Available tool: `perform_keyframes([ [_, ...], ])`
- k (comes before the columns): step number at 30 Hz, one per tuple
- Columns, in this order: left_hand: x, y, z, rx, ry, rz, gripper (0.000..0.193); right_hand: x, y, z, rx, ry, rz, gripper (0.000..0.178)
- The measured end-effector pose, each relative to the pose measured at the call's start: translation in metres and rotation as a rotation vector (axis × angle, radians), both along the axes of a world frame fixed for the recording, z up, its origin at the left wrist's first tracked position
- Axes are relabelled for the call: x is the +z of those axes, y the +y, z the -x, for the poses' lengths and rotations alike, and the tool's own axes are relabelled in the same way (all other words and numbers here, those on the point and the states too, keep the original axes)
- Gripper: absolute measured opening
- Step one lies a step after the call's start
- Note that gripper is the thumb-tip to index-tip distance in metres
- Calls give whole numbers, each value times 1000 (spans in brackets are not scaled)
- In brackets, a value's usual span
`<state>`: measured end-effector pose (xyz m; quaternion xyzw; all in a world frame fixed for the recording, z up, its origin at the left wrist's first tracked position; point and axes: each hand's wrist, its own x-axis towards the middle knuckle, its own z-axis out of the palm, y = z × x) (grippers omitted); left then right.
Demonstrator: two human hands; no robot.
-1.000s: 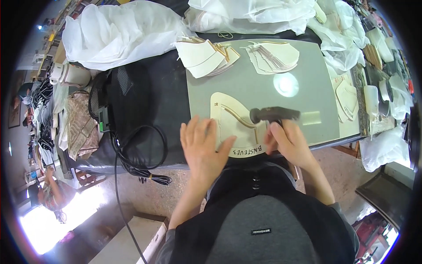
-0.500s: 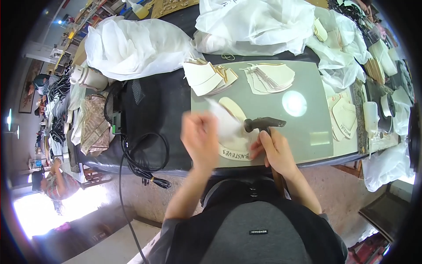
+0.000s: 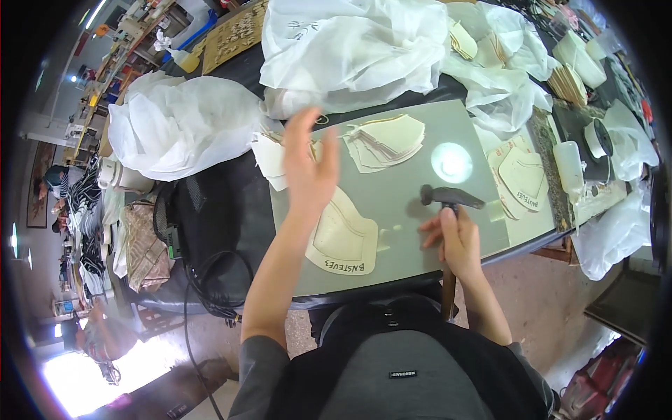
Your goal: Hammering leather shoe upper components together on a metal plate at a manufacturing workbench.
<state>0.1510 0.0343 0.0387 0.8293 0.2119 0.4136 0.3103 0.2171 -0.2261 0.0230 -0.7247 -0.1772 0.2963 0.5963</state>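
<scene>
My right hand point(image 3: 458, 241) grips a hammer point(image 3: 453, 197) by its wooden handle, close under the dark metal head. It is over the right part of a grey-green board point(image 3: 413, 217). To its left a curved cream pattern piece point(image 3: 345, 234) with dark lettering along its near edge lies flat. My left hand point(image 3: 310, 164) reaches out over the far left of the board, thumb and fingers apart and slightly blurred, with nothing visible in it. It partly covers a stack of cream pieces point(image 3: 268, 159). A second fanned stack point(image 3: 388, 142) sits to its right.
Large white plastic bags point(image 3: 357, 49) are heaped beyond the board. At the right are more lettered cream pieces point(image 3: 521, 178), a white bottle point(image 3: 568, 168) and a spool point(image 3: 598, 138). A black mesh-backed bag point(image 3: 210, 217) and a coiled cable point(image 3: 220, 280) lie left.
My left hand has moved away from the pattern piece, out to the far left stack; the white blur beside it is gone. The hammer has shifted right, off the piece. The view has also shifted.
</scene>
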Motion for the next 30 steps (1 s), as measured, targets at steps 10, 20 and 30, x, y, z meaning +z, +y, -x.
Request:
perform_keyframes([
  [10, -27, -19, -64, -135, 305, -543, 36, 0, -2, 0, 24, -36, 17, 34],
  [20, 36, 48, 24, -686, 438, 797, 25, -3, 4, -1, 11, -4, 1, 34],
  [30, -20, -79, 129, -88, 356, 734, 30, 16, 44, 11, 222, 214, 6, 37],
])
